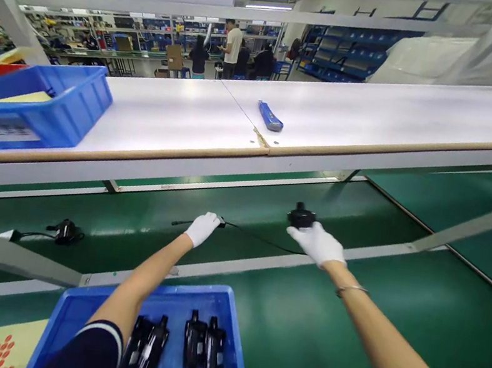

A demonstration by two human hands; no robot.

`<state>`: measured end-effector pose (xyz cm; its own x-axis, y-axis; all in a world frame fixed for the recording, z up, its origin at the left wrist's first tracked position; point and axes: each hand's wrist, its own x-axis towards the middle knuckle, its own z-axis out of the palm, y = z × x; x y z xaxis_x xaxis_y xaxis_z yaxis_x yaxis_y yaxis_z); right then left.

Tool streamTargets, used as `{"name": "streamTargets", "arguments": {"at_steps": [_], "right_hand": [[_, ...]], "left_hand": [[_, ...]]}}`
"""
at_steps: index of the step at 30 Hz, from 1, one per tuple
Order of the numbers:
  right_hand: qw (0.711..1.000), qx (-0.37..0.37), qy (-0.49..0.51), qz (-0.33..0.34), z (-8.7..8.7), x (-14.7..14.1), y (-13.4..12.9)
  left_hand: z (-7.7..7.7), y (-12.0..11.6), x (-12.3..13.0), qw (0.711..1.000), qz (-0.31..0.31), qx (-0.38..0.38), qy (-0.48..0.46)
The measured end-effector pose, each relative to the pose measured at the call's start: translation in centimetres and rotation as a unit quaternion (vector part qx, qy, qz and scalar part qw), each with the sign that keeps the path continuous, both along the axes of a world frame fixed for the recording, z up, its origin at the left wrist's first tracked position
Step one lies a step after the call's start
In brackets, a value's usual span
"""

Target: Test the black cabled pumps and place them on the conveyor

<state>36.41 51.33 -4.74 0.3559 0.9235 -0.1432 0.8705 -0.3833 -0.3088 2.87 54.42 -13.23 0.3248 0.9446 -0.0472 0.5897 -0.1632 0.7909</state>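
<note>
My left hand (203, 228), in a white glove, is closed around the dark plug end of a thin black cable (260, 238) above the green surface. The cable runs right, toward my other hand. My right hand (318, 244), also gloved, grips a black device (301, 216) with a short stub on top, blurred, so its exact kind is unclear. Below my left arm, a blue tray (236, 347) holds several similar black devices (154, 345) lying in rows. Farther left on the green surface rests another black device (66, 232) with a cable.
A white shelf (167, 113) crosses in front of me, bearing a blue utility knife (270, 116) and a blue bin (73, 109) at left. Grey frame bars (376, 253) cross the green surface (325, 331). A yellow sheet with red stickers (8, 345) lies lower left. People (232, 48) are far back.
</note>
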Motion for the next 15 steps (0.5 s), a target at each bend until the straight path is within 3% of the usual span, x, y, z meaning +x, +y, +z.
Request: {"name": "streamTargets", "arguments": {"at_steps": [3, 5, 6, 8, 10, 13, 15], "right_hand": [[0.996, -0.061, -0.017, 0.057, -7.4, -5.2, 6.2], [0.991, -0.094, -0.026, 0.093, -11.5, -8.5, 8.7], [0.988, -0.111, -0.028, 0.103, -13.2, -9.9, 9.5], [0.983, -0.146, -0.032, 0.108, -15.8, -12.3, 10.4], [0.979, -0.17, -0.034, 0.108, -16.7, -13.8, 10.5], [0.979, -0.144, -0.055, 0.136, -15.1, -14.9, 9.0], [0.973, -0.109, -0.067, 0.19, -12.7, -15.3, 6.0]], "left_hand": [[-5.8, 1.4, 2.0, 1.0, 0.002, 0.026, 0.002], [-7.8, 1.1, 1.4, 0.999, -0.009, 0.034, 0.013], [-8.0, 0.6, 0.5, 0.999, -0.019, 0.036, 0.024], [-6.7, -1.4, -2.1, 0.997, -0.038, 0.042, 0.051], [-3.9, -5.1, -5.5, 0.995, -0.038, 0.059, 0.072], [0.6, -13.9, -9.9, 0.989, 0.031, 0.12, 0.08], [2.0, -20.8, -11.6, 0.981, 0.082, 0.163, 0.06]]}}
